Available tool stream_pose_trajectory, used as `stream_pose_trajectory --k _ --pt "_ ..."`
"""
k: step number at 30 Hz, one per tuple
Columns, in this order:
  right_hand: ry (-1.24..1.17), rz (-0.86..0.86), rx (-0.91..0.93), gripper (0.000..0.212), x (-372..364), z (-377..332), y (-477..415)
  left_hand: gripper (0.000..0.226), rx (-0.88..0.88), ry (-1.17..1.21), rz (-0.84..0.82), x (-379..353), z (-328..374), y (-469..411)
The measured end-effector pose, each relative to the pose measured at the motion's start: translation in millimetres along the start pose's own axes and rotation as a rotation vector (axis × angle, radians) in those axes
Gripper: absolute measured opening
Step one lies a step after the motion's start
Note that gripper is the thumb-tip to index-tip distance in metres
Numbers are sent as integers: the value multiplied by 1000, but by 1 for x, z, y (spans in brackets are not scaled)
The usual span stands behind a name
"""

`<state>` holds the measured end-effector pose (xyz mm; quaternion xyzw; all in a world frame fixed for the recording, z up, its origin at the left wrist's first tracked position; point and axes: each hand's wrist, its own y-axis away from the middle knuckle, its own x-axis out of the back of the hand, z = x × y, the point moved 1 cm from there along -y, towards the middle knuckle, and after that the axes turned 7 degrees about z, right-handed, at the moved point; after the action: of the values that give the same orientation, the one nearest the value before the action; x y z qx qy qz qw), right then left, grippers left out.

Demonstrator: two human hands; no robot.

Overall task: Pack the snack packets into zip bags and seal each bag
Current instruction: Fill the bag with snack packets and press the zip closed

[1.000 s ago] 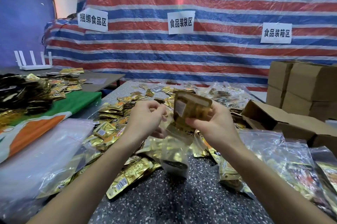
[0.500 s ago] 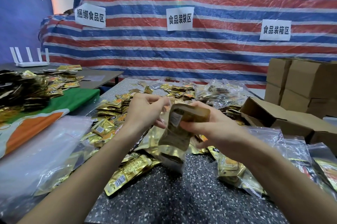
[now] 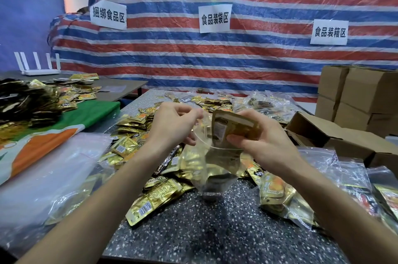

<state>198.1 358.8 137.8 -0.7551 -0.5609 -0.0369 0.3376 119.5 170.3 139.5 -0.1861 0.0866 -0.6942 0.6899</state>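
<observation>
Above the near middle of the speckled surface point(image 3: 215, 231), the left hand point(image 3: 172, 126) is pinching the left rim of a clear zip bag point(image 3: 206, 169). Its fingers point(image 3: 189, 113) are curling tightly on the plastic and holding the mouth open. The right hand point(image 3: 262, 141) is gripping a gold snack packet point(image 3: 234, 124), with its fingers point(image 3: 241, 142) and thumb closing round the packet's lower right part. The packet is sitting tilted, its lower end entering the bag's mouth and its upper part standing clear of the rim. The bag is hanging below both hands; whether its bottom is touching the surface cannot be told. Gold contents are showing through the bag's lower half.

Loose gold packets point(image 3: 155, 199) are lying in a spread from the near left of the bag to the far end of the surface. Filled clear bags point(image 3: 280, 199) are lying to the near right, just beside the right forearm. A stack of empty clear bags point(image 3: 43, 177) is lying at the near left. An open cardboard box point(image 3: 336, 136) is sitting to the right, with closed cardboard boxes point(image 3: 366, 96) stacked behind it. A striped sheet point(image 3: 237, 59) is hanging along the far side, carrying three white paper signs point(image 3: 215, 18).
</observation>
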Motion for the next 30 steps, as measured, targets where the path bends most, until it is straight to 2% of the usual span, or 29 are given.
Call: stream_pose_trajectory --k 3,6,10,12,16,18,20,22,25,28,30 --pt "-25 -61 -37 34 1 2 -3 21 -12 14 0 -2 3 0" --pt "-29 -52 -75 37 3 5 -7 19 7 36 -13 -6 4 0" --pt "-16 28 -4 38 3 9 -5 20 14 40 -19 -8 5 0" --pt "29 -1 15 39 2 10 -4 20 14 38 -23 -8 6 0" --pt "-21 -148 -182 39 6 16 -12 20 24 7 -31 -10 3 1" --pt "-61 -133 -211 34 13 18 -15 19 38 26 -20 -10 2 1" --pt "-101 -130 -191 37 18 18 -16 19 51 53 -1 -9 3 -1" --pt "-105 -191 -160 54 20 16 -15 22 54 56 25 -9 3 -3" --pt "77 -234 -52 66 16 16 -12 25 47 11 52 -11 2 -6" --pt "201 -128 31 62 12 19 -12 33 10 -36 54 -12 -2 -7" --pt "202 -17 51 42 15 22 -14 41 -3 -37 55 -10 -5 -7"
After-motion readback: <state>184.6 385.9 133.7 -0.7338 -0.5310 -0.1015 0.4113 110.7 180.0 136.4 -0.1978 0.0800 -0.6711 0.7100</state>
